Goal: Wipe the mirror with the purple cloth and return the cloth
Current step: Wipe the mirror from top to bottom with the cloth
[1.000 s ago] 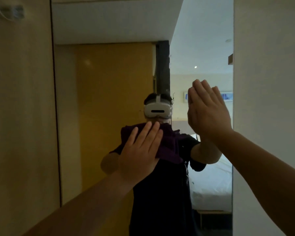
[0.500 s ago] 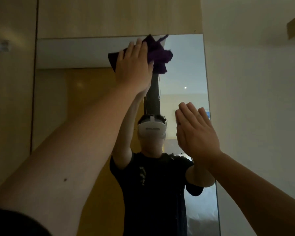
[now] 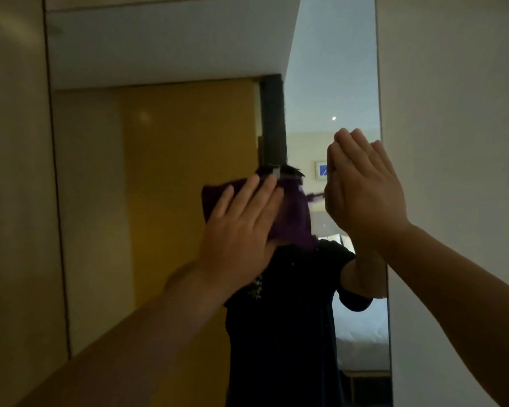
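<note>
A tall wall mirror (image 3: 159,142) fills the middle of the view, set between a wooden panel and a white wall. My left hand (image 3: 241,227) lies flat on the purple cloth (image 3: 294,218) and presses it against the glass at mid height. The cloth sticks out above and to the right of the palm. My right hand (image 3: 362,186) rests flat on the mirror near its right edge, fingers together and pointing up, holding nothing. The glass reflects a person in a dark shirt, mostly hidden behind the cloth and my arms.
A light wooden panel (image 3: 15,201) borders the mirror on the left. A white wall (image 3: 459,113) borders it on the right. The reflection shows a yellow door and a bed with white sheets.
My left hand has swept the cloth down from the mirror's top edge to mid height. The view has tilted down, and my right hand stays flat on the glass.
</note>
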{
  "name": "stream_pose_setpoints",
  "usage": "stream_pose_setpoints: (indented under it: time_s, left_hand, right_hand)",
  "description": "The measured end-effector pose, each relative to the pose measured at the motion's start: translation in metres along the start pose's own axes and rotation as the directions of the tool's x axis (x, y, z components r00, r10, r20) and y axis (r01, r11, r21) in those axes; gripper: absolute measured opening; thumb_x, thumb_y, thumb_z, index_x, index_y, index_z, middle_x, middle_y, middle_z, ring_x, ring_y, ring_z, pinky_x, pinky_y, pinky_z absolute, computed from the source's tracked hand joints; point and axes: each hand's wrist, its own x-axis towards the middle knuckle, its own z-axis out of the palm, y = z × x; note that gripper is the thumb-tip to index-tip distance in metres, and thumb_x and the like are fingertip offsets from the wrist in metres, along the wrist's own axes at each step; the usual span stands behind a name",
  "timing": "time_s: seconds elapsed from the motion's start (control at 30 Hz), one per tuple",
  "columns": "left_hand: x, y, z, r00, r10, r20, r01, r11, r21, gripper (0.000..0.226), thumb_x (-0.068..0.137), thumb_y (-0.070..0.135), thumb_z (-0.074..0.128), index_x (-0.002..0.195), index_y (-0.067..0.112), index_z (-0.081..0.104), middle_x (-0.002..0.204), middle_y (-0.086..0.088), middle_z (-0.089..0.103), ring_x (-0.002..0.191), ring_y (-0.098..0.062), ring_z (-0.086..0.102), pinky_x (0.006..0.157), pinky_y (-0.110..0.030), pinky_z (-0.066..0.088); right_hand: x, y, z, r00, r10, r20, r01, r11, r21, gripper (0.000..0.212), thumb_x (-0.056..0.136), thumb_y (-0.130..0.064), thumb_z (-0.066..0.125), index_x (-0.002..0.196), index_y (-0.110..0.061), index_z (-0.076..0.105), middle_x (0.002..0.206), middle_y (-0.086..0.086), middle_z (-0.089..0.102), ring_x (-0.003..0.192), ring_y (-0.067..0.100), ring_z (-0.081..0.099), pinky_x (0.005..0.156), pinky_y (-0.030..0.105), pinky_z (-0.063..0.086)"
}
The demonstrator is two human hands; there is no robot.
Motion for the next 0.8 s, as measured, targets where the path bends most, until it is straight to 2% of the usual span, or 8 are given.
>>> stream_pose_setpoints:
  time_s: [0.17,0.27,0.37,0.47,0.53,0.6,0.7,0.8]
  left_hand:
    - [-0.069,0.036,0.015,0.999,0.027,0.038,-0.029,0.998,0.058,0.061,0.097,0.048,0.041,0.147,0.013,0.038,0.155,-0.008,0.037,0.144,-0.029,0.032,0.116,-0.049,0.024]
    - [-0.075,0.04,0.017,0.998,0.02,0.057,-0.024,0.997,0.07,0.059,0.098,0.045,0.042,0.147,0.013,0.039,0.155,-0.008,0.037,0.144,-0.028,0.031,0.115,-0.049,0.027]
    - [-0.062,0.033,0.013,0.995,0.044,0.093,-0.049,0.998,0.049,0.061,0.097,0.045,0.044,0.148,0.013,0.036,0.157,-0.009,0.034,0.145,-0.029,0.03,0.113,-0.052,0.032]
    - [-0.007,0.02,0.005,0.998,-0.046,0.043,0.047,0.999,-0.01,0.061,0.097,0.041,0.043,0.15,0.011,0.031,0.157,-0.011,0.032,0.146,-0.03,0.026,0.116,-0.055,0.026]
    - [0.052,0.009,-0.003,0.99,-0.14,0.003,0.14,0.99,-0.008,0.064,0.098,0.039,0.047,0.152,0.01,0.027,0.159,-0.011,0.026,0.148,-0.03,0.02,0.119,-0.051,0.016]
    - [0.115,-0.004,-0.016,0.974,-0.225,-0.02,0.225,0.974,-0.013,0.064,0.101,0.041,0.042,0.154,0.012,0.022,0.162,-0.009,0.019,0.15,-0.027,0.014,0.12,-0.048,0.011]
    - [0.202,-0.024,-0.035,0.95,-0.307,-0.058,0.305,0.952,-0.037,0.06,0.105,0.043,0.032,0.156,0.014,0.019,0.163,-0.006,0.015,0.15,-0.026,0.011,0.121,-0.046,0.009]
    - [0.258,-0.034,-0.042,0.935,-0.339,-0.102,0.337,0.941,-0.038,0.058,0.105,0.043,0.03,0.155,0.016,0.021,0.163,-0.005,0.018,0.15,-0.025,0.012,0.122,-0.046,0.01]
  right_hand:
    - [0.001,0.003,0.0,1.0,-0.014,0.019,0.015,1.0,-0.025,0.049,0.104,-0.024,0.032,0.146,-0.002,0.042,0.156,0.018,0.035,0.149,0.034,0.025,0.122,0.052,0.02]
    - [0.002,0.005,-0.004,0.998,-0.025,0.053,0.027,0.999,-0.043,0.049,0.104,-0.025,0.032,0.146,-0.002,0.043,0.157,0.018,0.034,0.148,0.034,0.025,0.122,0.051,0.02]
    - [0.005,0.009,-0.011,0.999,-0.017,0.051,0.015,0.999,0.036,0.052,0.103,-0.028,0.029,0.145,-0.002,0.045,0.155,0.019,0.038,0.147,0.034,0.028,0.121,0.05,0.021]
    - [0.012,0.03,-0.021,0.997,0.05,0.051,-0.053,0.997,0.06,0.055,0.103,-0.031,0.024,0.148,-0.004,0.039,0.157,0.018,0.033,0.149,0.033,0.023,0.122,0.048,0.015]
    - [0.021,0.05,-0.025,0.992,0.116,0.047,-0.119,0.992,0.046,0.055,0.104,-0.032,0.022,0.15,-0.004,0.035,0.159,0.019,0.029,0.15,0.033,0.018,0.123,0.048,0.013]
    - [0.034,0.068,-0.024,0.982,0.182,0.042,-0.183,0.982,0.037,0.056,0.105,-0.034,0.022,0.151,-0.003,0.034,0.16,0.019,0.026,0.151,0.033,0.017,0.123,0.049,0.012]
    - [0.047,0.096,-0.018,0.971,0.236,0.032,-0.237,0.97,0.054,0.06,0.104,-0.038,0.02,0.151,-0.004,0.033,0.16,0.018,0.026,0.15,0.033,0.017,0.122,0.047,0.01]
    - [0.048,0.114,-0.009,0.973,0.228,0.042,-0.228,0.974,-0.002,0.061,0.103,-0.038,0.019,0.154,-0.004,0.026,0.162,0.018,0.022,0.151,0.033,0.014,0.122,0.047,0.007]
